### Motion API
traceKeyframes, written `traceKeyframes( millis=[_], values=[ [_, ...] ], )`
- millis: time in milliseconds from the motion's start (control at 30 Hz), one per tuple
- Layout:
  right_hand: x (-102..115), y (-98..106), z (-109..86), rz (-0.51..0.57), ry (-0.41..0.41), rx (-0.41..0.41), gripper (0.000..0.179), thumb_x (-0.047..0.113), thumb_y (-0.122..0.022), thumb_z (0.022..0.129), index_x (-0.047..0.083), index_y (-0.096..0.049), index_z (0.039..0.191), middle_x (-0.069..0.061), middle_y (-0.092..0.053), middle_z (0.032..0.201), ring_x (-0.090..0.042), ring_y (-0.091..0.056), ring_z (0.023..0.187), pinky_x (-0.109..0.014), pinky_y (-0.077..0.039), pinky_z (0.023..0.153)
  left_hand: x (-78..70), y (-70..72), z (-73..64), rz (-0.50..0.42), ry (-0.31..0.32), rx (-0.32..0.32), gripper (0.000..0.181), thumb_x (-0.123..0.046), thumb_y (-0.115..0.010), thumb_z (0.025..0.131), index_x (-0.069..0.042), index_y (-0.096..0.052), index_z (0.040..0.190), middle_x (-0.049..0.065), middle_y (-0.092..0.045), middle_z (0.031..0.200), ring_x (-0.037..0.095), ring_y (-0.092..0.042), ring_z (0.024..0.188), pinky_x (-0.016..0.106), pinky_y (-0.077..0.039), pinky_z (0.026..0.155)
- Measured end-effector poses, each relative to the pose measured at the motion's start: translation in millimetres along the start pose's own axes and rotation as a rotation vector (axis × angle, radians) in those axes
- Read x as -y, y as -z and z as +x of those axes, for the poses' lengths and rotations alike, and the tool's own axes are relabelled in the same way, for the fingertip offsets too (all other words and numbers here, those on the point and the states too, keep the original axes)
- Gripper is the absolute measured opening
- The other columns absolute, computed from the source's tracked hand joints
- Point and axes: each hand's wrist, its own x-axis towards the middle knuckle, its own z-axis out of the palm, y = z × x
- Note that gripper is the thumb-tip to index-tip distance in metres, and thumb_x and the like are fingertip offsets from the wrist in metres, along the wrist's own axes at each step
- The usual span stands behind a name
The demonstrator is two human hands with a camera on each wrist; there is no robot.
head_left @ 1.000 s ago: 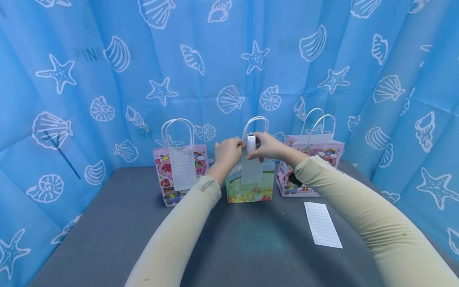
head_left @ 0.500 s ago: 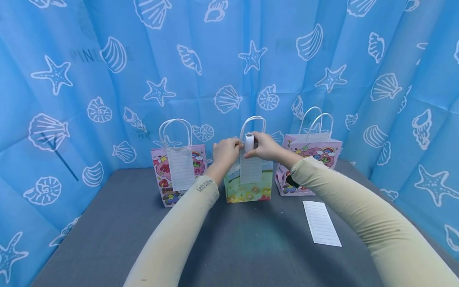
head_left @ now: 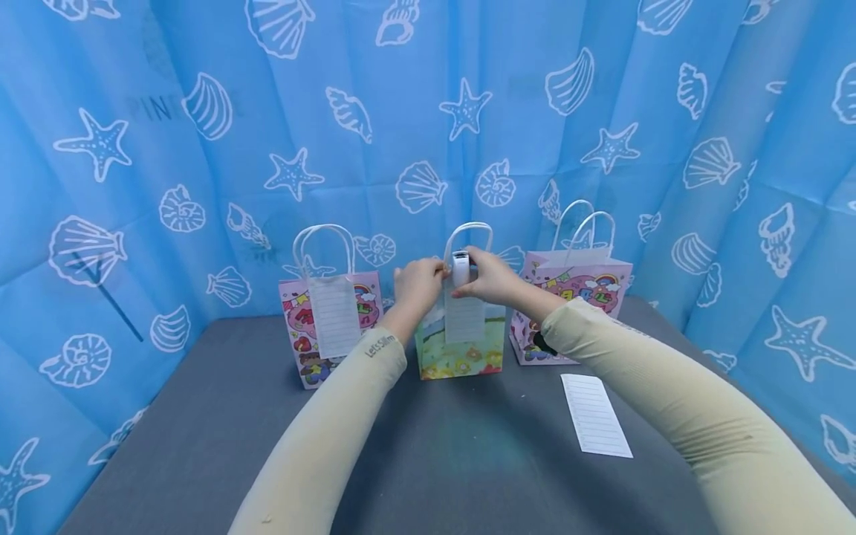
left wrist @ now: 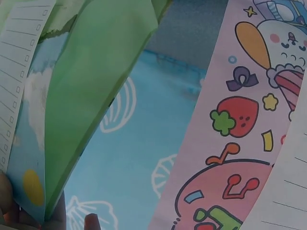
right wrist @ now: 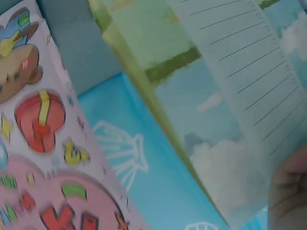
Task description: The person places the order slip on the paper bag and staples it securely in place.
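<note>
In the head view a green landscape-print paper bag [head_left: 461,362] with white handles stands in the middle. A lined paper slip [head_left: 464,319] hangs flat against its front, up to the top edge. My left hand [head_left: 417,286] pinches the bag's top edge at its left; in the left wrist view its fingertips show low beside the bag's green side [left wrist: 96,72]. My right hand [head_left: 493,279] grips a small white stapler [head_left: 461,270], held upright over the top of the slip. The stapler's lower end is hidden. The right wrist view shows the slip [right wrist: 240,62] on the bag, but not the stapler.
A pink cartoon bag [head_left: 304,334] with a lined slip [head_left: 336,316] on its front stands left. Another pink bag [head_left: 575,286] stands right, partly behind my right forearm. A loose lined slip [head_left: 597,416] lies on the grey table [head_left: 455,475]. A blue seashell curtain [head_left: 374,134] hangs behind.
The whole head view shifts slightly to the left. Both hands keep their hold on the bag and the stapler; the stapler's upper end has tilted a little. The bags stay in place.
</note>
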Motion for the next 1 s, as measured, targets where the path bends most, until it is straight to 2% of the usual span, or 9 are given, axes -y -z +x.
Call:
traceKeyframes(
  millis=[167,267,367,467,600,767,867,1000],
  values=[
    [-3,9,-18.2,0.14,0.024,-0.104,0.06,0.006,-0.076,0.084,-0.004,-0.043,0.133,-0.025,-0.058,0.112,-0.036,-0.064,0.09,-0.042,-0.055,0.071,-1.0,-3.6,-1.4,-0.007,-0.019,-0.015,0.019,-0.028,-0.057,0.099,-0.017,-0.072,0.102,-0.001,-0.07,0.104,0.02,-0.06,0.094,0.041,-0.039,0.089],
    [-6,18,-33.3,0.201,0.012,-0.162,0.057,0.009,-0.076,0.085,-0.005,-0.044,0.13,-0.023,-0.057,0.111,-0.034,-0.061,0.095,-0.04,-0.053,0.075,-0.5,-4.3,-2.8,-0.027,-0.017,-0.013,0.024,-0.03,-0.057,0.099,-0.015,-0.069,0.114,0.002,-0.067,0.114,0.022,-0.056,0.107,0.043,-0.039,0.093],
    [-11,28,-50.7,0.245,-0.033,-0.21,0.058,0.013,-0.075,0.086,-0.006,-0.043,0.131,-0.024,-0.056,0.114,-0.034,-0.056,0.101,-0.037,-0.052,0.078,-0.5,-2.3,-4.5,-0.064,-0.014,-0.024,0.035,-0.03,-0.057,0.099,-0.015,-0.06,0.13,0.006,-0.059,0.131,0.025,-0.048,0.125,0.047,-0.035,0.103],
    [-16,38,-69.0,0.288,-0.085,-0.246,0.059,0.017,-0.073,0.089,-0.006,-0.041,0.133,-0.024,-0.053,0.118,-0.03,-0.054,0.102,-0.033,-0.053,0.079,-0.8,1.6,-6.9,-0.101,-0.029,-0.047,0.044,-0.028,-0.058,0.098,-0.013,-0.052,0.139,0.007,-0.051,0.14,0.025,-0.041,0.133,0.049,-0.03,0.108],
    [-24,51,-93.8,0.373,-0.135,-0.297,0.061,0.019,-0.068,0.093,-0.008,-0.034,0.136,-0.02,-0.049,0.119,-0.017,-0.053,0.098,-0.026,-0.052,0.079,-1.0,6.4,-13.3,-0.133,-0.079,-0.072,0.049,-0.024,-0.06,0.097,-0.01,-0.047,0.142,0.008,-0.046,0.145,0.025,-0.035,0.137,0.047,-0.029,0.11],
    [-40,63,-118.8,0.458,-0.163,-0.372,0.062,0.017,-0.063,0.096,-0.008,-0.027,0.139,-0.006,-0.048,0.115,-0.004,-0.052,0.094,-0.018,-0.049,0.077,1.4,8.6,-27.8,-0.178,-0.14,-0.086,0.053,-0.021,-0.06,0.097,-0.005,-0.041,0.144,0.013,-0.039,0.149,0.028,-0.029,0.141,0.047,-0.024,0.113],
    [-52,68,-132.0,0.518,-0.204,-0.409,0.061,0.017,-0.063,0.096,-0.003,-0.026,0.139,0.001,-0.047,0.111,-0.003,-0.051,0.093,-0.017,-0.047,0.074,4.7,8.5,-39.3,-0.21,-0.202,-0.118,0.052,-0.019,-0.059,0.098,-0.002,-0.04,0.143,0.016,-0.038,0.148,0.032,-0.028,0.141,0.049,-0.024,0.113],
    [-67,76,-147.8,0.675,-0.255,-0.436,0.049,0.016,-0.066,0.094,0.01,-0.034,0.129,0.002,-0.045,0.11,-0.006,-0.049,0.093,-0.019,-0.047,0.072,9.6,9.1,-54.5,-0.25,-0.302,-0.178,0.047,-0.013,-0.059,0.097,0.002,-0.043,0.14,0.02,-0.041,0.145,0.036,-0.028,0.14,0.052,-0.024,0.112]
  ],
)
